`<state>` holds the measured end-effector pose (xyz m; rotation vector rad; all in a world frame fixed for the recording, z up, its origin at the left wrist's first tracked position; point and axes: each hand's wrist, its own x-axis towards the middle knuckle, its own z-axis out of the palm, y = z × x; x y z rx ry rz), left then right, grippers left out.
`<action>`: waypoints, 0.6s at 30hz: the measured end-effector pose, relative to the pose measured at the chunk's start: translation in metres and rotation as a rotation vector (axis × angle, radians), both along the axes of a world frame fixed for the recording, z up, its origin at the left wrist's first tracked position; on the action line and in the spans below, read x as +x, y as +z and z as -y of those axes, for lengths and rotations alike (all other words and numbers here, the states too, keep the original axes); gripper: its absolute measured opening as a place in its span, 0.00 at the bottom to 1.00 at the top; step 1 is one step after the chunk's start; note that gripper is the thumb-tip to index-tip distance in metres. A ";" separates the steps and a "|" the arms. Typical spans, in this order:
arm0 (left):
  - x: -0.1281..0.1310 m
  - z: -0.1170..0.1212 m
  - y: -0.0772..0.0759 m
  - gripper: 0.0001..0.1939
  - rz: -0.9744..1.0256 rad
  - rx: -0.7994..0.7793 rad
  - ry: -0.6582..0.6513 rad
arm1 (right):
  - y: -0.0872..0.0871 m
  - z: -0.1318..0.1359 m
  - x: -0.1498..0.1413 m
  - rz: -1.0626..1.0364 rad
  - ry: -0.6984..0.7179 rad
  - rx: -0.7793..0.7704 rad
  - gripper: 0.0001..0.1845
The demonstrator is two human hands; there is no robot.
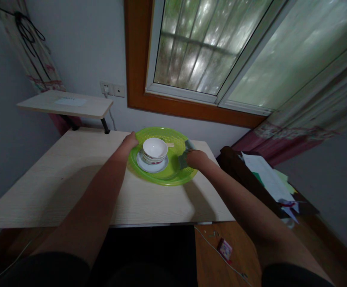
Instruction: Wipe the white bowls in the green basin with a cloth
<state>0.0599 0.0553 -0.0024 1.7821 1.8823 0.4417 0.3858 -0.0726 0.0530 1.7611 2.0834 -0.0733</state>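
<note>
A round green tray (173,175) lies at the far middle of a pale wooden table (71,179). Inside it stand stacked white bowls (154,149) on a white saucer (149,164), with chopsticks (170,144) just behind them. My left hand (129,142) grips the tray's left rim, fingers curled over the edge. My right hand (196,158) is closed on a grey-green cloth (184,158) pressed against the tray's right side.
A small raised shelf (66,104) stands at the table's back left, below wall sockets (113,89). A window fills the wall behind. To the right a dark low stand (251,179) holds papers (266,175). A small pink packet (225,248) and a cable lie on the floor.
</note>
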 end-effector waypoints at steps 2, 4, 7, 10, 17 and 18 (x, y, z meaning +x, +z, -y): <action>0.001 0.001 0.002 0.28 -0.001 -0.007 -0.001 | 0.004 0.008 -0.003 0.028 -0.013 -0.062 0.20; 0.001 0.002 0.003 0.27 -0.006 -0.017 -0.001 | 0.010 0.016 -0.007 0.014 -0.012 -0.139 0.23; 0.001 0.003 0.003 0.27 -0.002 -0.016 0.003 | 0.020 0.026 -0.007 -0.105 0.041 -0.245 0.28; 0.001 0.004 0.003 0.28 0.009 -0.006 0.010 | 0.020 0.029 -0.001 -0.165 0.049 -0.254 0.29; 0.003 0.017 0.003 0.28 0.019 -0.009 0.078 | -0.003 0.016 0.011 -0.040 -0.018 0.046 0.26; 0.003 0.020 0.003 0.28 0.019 -0.007 0.086 | -0.006 0.014 0.012 -0.052 -0.009 0.053 0.26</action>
